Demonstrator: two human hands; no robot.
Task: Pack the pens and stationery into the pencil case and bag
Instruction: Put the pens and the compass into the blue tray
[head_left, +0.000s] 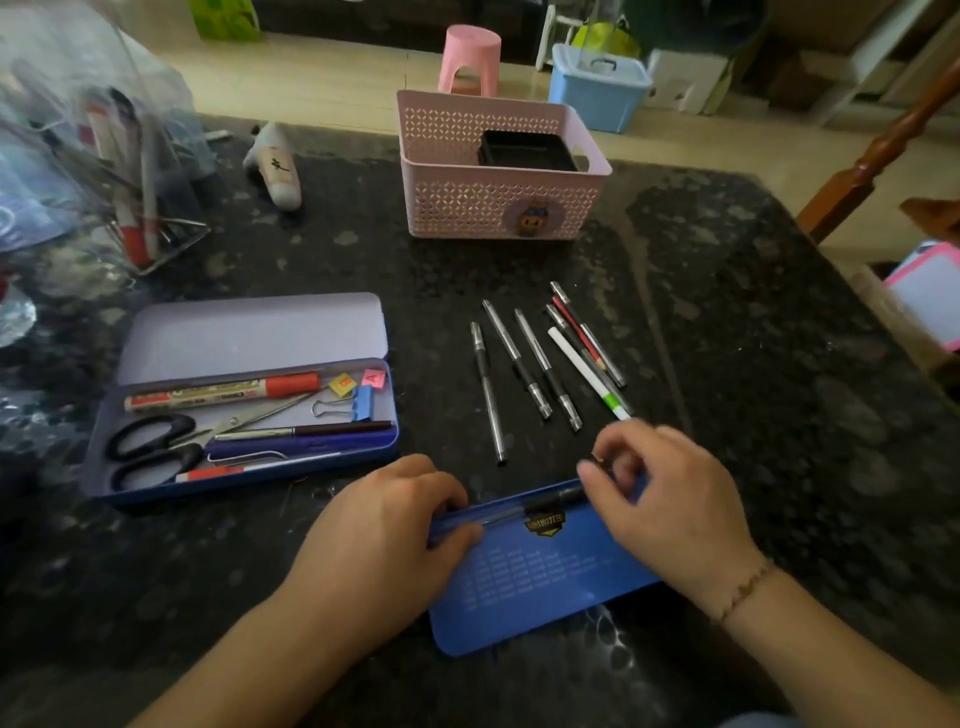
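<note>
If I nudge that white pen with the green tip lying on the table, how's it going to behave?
The white pen looks round and slim, so a sideways nudge would probably roll it on the glossy dark table. It seems light and stiff, likely easy to lift. It lies against the cluster of pens, so pushing it may shift those too.

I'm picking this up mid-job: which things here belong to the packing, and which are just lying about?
Job:
- blue pencil case, held by left hand and right hand
- loose pens
- open tin case
- clear bag

Lying about:
- pink basket
- pink stool
- blue storage box
</note>
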